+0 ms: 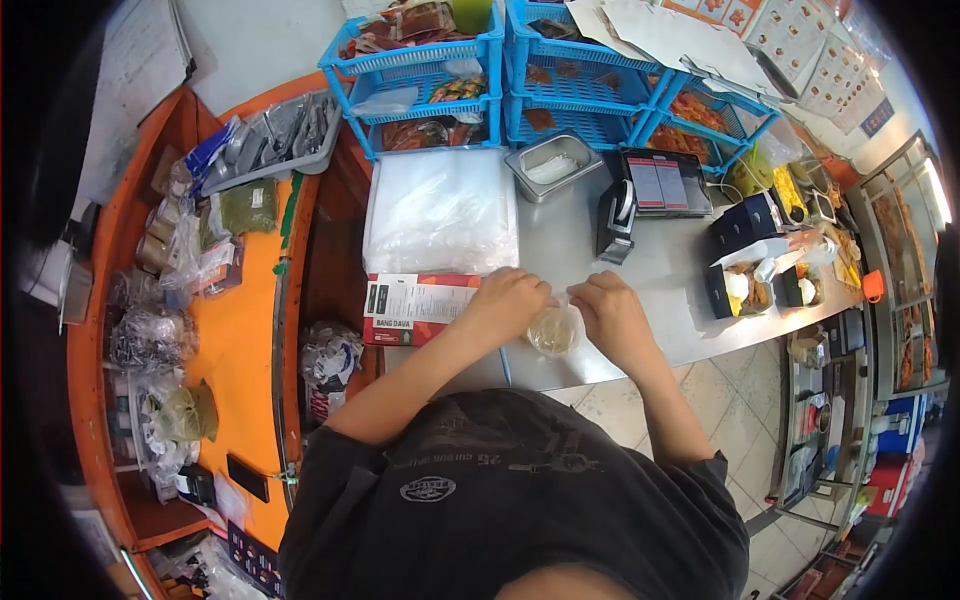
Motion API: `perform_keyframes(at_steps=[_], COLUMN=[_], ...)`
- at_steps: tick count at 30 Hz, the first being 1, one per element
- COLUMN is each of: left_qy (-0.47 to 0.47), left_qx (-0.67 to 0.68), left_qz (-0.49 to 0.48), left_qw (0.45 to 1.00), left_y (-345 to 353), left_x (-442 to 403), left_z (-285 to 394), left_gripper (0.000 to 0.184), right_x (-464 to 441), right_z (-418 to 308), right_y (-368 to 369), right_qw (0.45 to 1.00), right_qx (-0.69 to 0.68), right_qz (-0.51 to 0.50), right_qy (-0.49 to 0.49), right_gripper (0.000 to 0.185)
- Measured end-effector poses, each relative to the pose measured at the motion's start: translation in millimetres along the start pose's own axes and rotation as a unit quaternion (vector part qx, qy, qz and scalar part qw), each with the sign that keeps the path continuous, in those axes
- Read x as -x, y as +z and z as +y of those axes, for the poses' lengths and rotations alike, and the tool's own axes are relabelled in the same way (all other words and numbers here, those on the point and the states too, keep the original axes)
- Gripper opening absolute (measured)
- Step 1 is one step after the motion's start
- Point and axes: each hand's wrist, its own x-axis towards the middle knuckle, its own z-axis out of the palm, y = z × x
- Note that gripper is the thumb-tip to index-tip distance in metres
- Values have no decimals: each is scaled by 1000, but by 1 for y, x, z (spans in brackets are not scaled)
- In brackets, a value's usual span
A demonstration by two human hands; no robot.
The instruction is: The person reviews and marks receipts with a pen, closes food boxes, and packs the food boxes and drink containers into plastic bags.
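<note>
Over the front edge of the steel counter, a small clear plastic bag (553,331) with something pale yellowish in its bottom hangs between my hands. My left hand (512,303) has its fingers pinched at the left side of the bag's top. On the other side, my right hand (612,315) pinches the top right corner. Left of the bag, partly under my left forearm, lies a red and white box (420,309). Behind it is a stack of clear plastic bags (440,215).
Behind the counter (560,235) stand blue basket racks (420,60). A metal tray (553,166), a black tape dispenser (616,222) and a dark card box (667,183) sit on it. Open food boxes (745,285) are at the right, an orange shelf surface (235,340) at the left.
</note>
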Motion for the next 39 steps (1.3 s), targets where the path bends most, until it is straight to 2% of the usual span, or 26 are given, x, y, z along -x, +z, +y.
perform_keyframes(at_steps=[1, 4, 7, 10, 11, 12, 13, 14, 15, 16, 18, 19, 22, 25, 27, 29, 31, 34, 35, 38, 39], left_qy=[7, -39, -2, -6, -72, -137, -198, -205, -211, -214, -263, -281, -241, -294, -209, -146, -106, -103, -126, -186, -202], left_qx=[-11, -48, -44, 146, 305, 452, 585, 637, 685, 728, 537, 426, 314, 448, 465, 419, 310, 366, 379, 420, 437], left_qz=[-5, -177, -148, -77, -106, -131, -152, -104, -57, -12, -51, -64, -44, -72, -6, -9, -79, 25, 32, 34, 23], left_qw=[1000, 982, 988, 986, 944, 872, 772, 736, 695, 651, 800, 858, 917, 841, 861, 896, 942, 925, 916, 888, 876], left_y=[-2, -14, -8, -27, -24, -18, -13, 4, 29, 33, 21, 12, 23, 26, 29, 29, 27, 40, 41, 41, 40], left_x=[2, 24, 41, 20, 15, 9, 6, 8, 15, 13, 16, 16, 23, 23, 17, 13, 10, 7, 8, 9, 8], left_z=[-3, -24, -23, -20, -13, -3, 7, 8, 2, 1, 10, 13, 14, 4, 9, 15, 22, 22, 22, 21, 19], left_gripper=[18, 20, 24, 27, 28, 30, 31, 32, 34, 35, 37, 38, 41, 35, 30, 25, 22, 17, 15, 12, 12], right_x=[0, 27, 52, 46, 40, 37, 37, 34, 30, 30, 42, 42, 50, 48, 35, 24, 15, 16, 20, 30, 30], right_z=[-2, 69, 99, 90, 74, 66, 61, 57, 53, 59, 75, 79, 88, 83, 63, 35, 11, 16, 25, 42, 36], right_y=[-2, 10, 24, 11, 10, 20, 34, 44, 50, 51, 52, 56, 58, 46, 27, 14, 9, 29, 37, 55, 60], right_qw=[999, 991, 977, 962, 894, 840, 773, 692, 702, 765, 870, 881, 907, 888, 940, 977, 995, 945, 925, 867, 859], right_qx=[30, 66, 42, -185, -394, -506, -611, -706, -657, -591, -442, -415, -356, -371, -299, -206, -89, -302, -333, -436, -453], right_qz=[4, -117, -188, -116, -64, -38, -12, 15, 130, 110, 64, 82, 50, -20, 4, 6, -15, 87, 109, -31, 18], right_qy=[-16, 16, 92, 163, 203, 189, 173, 151, 243, 230, 210, 210, 218, 269, 166, 63, -39, 88, 149, 241, 236], right_gripper=[6, 7, 10, 14, 17, 17, 16, 15, 21, 22, 23, 27, 27, 26, 24, 19, 15, 15, 17, 13, 10])
